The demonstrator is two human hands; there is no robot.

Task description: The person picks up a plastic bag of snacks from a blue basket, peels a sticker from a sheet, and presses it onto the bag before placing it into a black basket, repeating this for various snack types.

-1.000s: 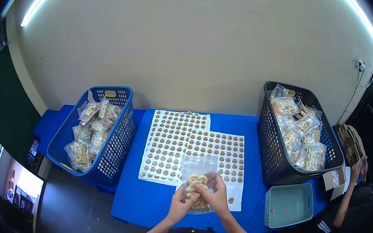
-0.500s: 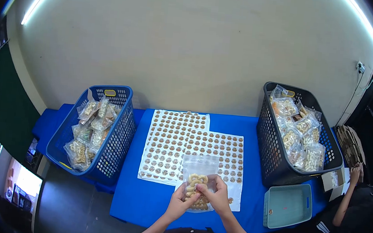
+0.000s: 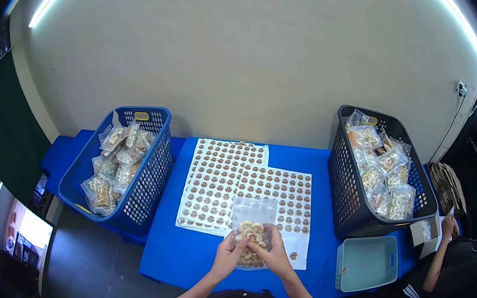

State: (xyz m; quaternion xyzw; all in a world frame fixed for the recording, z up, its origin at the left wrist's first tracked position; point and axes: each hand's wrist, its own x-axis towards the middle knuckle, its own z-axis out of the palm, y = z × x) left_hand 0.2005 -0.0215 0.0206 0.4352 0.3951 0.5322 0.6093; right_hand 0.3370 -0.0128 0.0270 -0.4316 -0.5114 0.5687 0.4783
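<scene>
A clear zip bag of curved, pale snack pieces (image 3: 252,226) is held upright above the front of the table. My left hand (image 3: 229,257) grips its left side, and my right hand (image 3: 275,257) grips its right side. Both thumbs press near a round brown sticker (image 3: 254,239) on the bag's front. Behind the bag lie overlapping white sheets of round brown stickers (image 3: 212,186); the front right sheet (image 3: 293,212) has bare spots along its lower part. The fingers behind the bag are hidden.
A blue basket (image 3: 152,184) of filled bags stands left, a black basket (image 3: 354,197) of filled bags right. A shallow green-grey tray (image 3: 365,276) with a loose sticker sits at the front right of the blue-covered table (image 3: 170,257). Another person's arm (image 3: 439,257) is at far right.
My thumbs have shifted on the bag's front, and the round sticker now shows between and above them. The other person's hands at right have moved slightly left.
</scene>
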